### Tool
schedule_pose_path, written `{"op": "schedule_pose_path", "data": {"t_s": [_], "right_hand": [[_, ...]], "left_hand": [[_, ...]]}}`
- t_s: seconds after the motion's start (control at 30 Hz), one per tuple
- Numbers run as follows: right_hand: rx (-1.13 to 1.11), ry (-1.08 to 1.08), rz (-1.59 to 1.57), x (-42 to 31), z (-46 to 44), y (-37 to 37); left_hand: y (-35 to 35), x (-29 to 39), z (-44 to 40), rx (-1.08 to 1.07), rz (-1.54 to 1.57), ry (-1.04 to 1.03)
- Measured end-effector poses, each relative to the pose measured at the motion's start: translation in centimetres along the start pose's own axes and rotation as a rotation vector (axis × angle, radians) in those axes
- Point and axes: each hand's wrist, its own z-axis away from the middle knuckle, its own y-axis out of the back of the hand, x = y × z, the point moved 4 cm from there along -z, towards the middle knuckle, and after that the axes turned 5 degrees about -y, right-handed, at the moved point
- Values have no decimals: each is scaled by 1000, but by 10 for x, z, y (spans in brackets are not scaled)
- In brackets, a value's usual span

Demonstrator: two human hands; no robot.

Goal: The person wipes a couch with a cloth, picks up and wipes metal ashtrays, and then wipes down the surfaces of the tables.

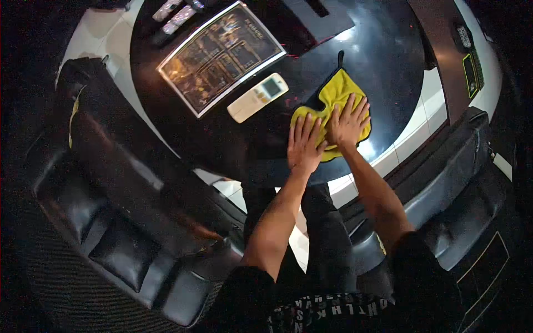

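Observation:
A yellow cloth (340, 89) with a dark edge and a black loop lies partly folded on the dark round table (388, 61). My left hand (304, 143) rests on the cloth's lower left part, fingers stretched out and pointing away from me. Beside it, my right hand (348, 123) lies flat on the cloth's right part with its fingers spread. A cream remote control (258, 98) with a small screen is to the left of the cloth. Left of that lies a printed menu sheet (222, 58) with a pale border.
Two microphones (176, 20) lie at the table's back left, and a dark box-like object (322, 22) stands at its back. Black padded sofas (127, 238) curve around both sides. At the right, a brown counter (444, 44) holds another remote and a green-edged device (470, 75).

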Motion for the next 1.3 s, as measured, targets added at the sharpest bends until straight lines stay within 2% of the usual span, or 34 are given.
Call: {"op": "schedule_pose_path", "data": {"t_s": [0.2,0.37,0.43,0.6,0.63,0.77,0.9,0.97,1.0,1.2,1.27,1.3], "right_hand": [[-125,77,-33,-83,120,-6],[-241,301,-14,-153,195,-7],[-319,407,21,-190,205,-4],[-352,550,-94,-277,209,-3],[-349,581,-145,-293,206,-3],[-267,717,-194,-347,192,-8],[-265,740,-236,-345,190,-7],[-299,751,-263,-326,193,-7],[-315,750,-231,-312,195,-5],[-449,716,-102,-184,197,8],[-434,620,37,-135,184,6],[-337,526,40,-111,174,8]], "left_hand": [[36,-78,107,-28,-42,101],[79,-146,154,-78,-116,155],[100,-169,158,-84,-90,187],[139,-240,163,-123,-252,218],[152,-253,159,-250,-271,258],[189,-287,145,-62,-374,178],[174,-286,146,-27,-366,177],[161,-266,149,-6,-312,201],[153,-254,152,-61,-341,204],[96,-161,167,-97,-110,111],[72,-130,158,-131,-69,37],[59,-116,150,-152,-57,-19]]}}
